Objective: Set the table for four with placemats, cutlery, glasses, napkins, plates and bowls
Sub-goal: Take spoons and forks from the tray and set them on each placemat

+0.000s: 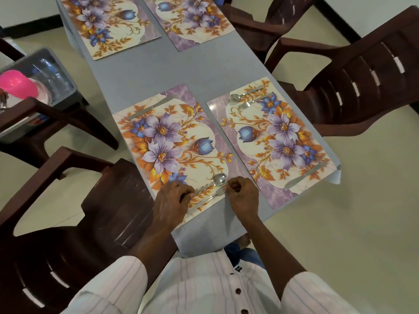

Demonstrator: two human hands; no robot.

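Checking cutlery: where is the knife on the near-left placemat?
In the head view, the knife lies at the far edge of the near-left placemat, opposite the spoon and fork.

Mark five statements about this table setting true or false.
1. Four mats lie on the table. True.
2. The right near mat carries a knife. True.
3. The left near mat holds a plate. False: only cutlery lies on it.
4. The pink bowl stands on the table. False: it sits in the bin on a chair.
5. Both hands are idle. False: the left hand holds the spoon, the right hand pinches the fork.
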